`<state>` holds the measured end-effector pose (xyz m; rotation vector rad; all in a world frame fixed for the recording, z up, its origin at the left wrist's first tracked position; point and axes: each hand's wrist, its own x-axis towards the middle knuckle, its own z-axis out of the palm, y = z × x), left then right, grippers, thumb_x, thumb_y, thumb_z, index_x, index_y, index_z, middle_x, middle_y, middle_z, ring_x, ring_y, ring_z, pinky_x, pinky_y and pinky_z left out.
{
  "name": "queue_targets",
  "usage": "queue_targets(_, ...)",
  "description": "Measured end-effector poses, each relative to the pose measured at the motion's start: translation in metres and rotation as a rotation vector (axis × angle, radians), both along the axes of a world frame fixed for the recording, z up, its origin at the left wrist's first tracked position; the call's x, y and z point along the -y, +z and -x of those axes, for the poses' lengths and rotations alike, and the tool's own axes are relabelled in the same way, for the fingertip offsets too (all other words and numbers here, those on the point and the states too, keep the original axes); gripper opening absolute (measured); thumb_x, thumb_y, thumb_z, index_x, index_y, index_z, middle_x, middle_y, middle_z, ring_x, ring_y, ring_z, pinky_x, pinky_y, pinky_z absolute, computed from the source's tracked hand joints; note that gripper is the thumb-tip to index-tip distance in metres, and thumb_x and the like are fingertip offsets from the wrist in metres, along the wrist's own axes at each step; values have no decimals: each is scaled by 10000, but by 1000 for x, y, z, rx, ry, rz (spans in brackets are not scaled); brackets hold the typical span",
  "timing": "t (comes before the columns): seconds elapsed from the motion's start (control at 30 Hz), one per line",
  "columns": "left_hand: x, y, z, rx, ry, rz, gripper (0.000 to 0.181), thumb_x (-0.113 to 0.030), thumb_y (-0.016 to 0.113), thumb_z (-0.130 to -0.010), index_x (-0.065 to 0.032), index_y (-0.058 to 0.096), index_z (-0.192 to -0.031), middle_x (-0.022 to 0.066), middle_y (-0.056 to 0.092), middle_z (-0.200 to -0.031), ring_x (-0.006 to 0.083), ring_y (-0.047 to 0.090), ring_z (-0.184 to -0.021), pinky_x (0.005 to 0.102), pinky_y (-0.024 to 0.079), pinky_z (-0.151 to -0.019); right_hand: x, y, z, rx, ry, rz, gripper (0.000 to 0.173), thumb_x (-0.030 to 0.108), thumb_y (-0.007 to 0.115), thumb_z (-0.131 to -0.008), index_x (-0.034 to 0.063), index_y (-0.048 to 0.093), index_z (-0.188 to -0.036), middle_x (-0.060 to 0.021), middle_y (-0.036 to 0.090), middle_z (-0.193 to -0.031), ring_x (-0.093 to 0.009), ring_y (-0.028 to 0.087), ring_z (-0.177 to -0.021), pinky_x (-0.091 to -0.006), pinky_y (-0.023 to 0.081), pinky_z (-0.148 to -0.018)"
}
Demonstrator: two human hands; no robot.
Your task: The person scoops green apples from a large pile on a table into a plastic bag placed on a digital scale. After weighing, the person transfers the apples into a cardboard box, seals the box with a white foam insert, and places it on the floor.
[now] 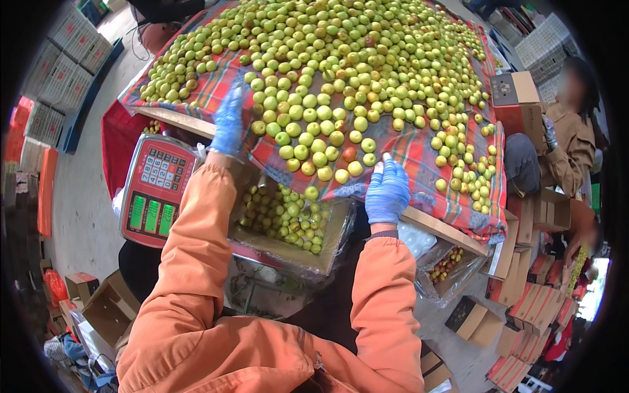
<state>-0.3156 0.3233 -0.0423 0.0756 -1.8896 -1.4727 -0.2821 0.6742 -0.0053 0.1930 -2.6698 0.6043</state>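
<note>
Green jujubes [314, 115], some blushed brown or red, lie spread over a red and grey plaid cloth [427, 174] on a wood-edged table. My left hand [228, 123], in a blue glove and slightly blurred, is stretched flat at the left of the nearest fruit. My right hand [388, 191], gloved alike, touches the cloth's front edge to their right; whether it pinches the fabric is unclear. Below and between the hands is a plastic-lined cardboard box [270, 240] holding more jujubes. One jujube [311, 192] sits at the cloth's edge above this box.
A red weighing scale [157, 191] with lit displays stands left of my left forearm. A lined box of reddish fruit [442, 280] is below the table's right front. Cartons [535, 307] crowd the right floor, where a person [565, 137] sits. Plastic crates [59, 81] are stacked far left.
</note>
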Motion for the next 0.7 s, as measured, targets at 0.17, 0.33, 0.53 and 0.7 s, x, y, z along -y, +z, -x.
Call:
queue_targets(0.17, -27, -4, 14, 220, -55, 61, 335, -242, 511, -921, -34, 554, -1181, 114, 575, -1162, 221, 532, -1093, 309, 401, -939, -1, -7, 17, 176, 58, -55, 445, 210, 489, -879, 13, 439, -1275, -181, 507, -1237, -333, 476, -1137, -405, 374, -974)
queue_targets(0.33, -34, -2, 9, 330, -135, 339, 402, -317, 562, -879, -53, 556, -1183, 159, 556, -1165, 289, 524, -1106, 346, 401, -946, 29, -8, 29, 238, 248, 92, 455, 125, 479, -846, 11, 427, -1283, -180, 472, -1274, -334, 459, -1149, -399, 359, -993)
queue_targets(0.53, -55, 17, -14, 382, -347, 429, 479, -384, 628, -818, -71, 567, -1177, 161, 571, -1125, 304, 546, -1045, 374, 424, -911, 40, -14, 30, 272, 423, 215, 457, 115, 507, -831, 40, 450, -1279, -196, 433, -1314, -358, 451, -1161, -399, 361, -998)
queue_targets(0.7, -74, 36, -46, 371, -465, 408, 456, -253, 650, -823, -68, 539, -1225, 109, 570, -1149, 231, 521, -1087, 346, 415, -919, 46, 1, 18, 338, 476, 182, 373, 117, 536, -842, 25, 529, -1203, -185, 473, -1287, -329, 484, -1151, -374, 381, -980)
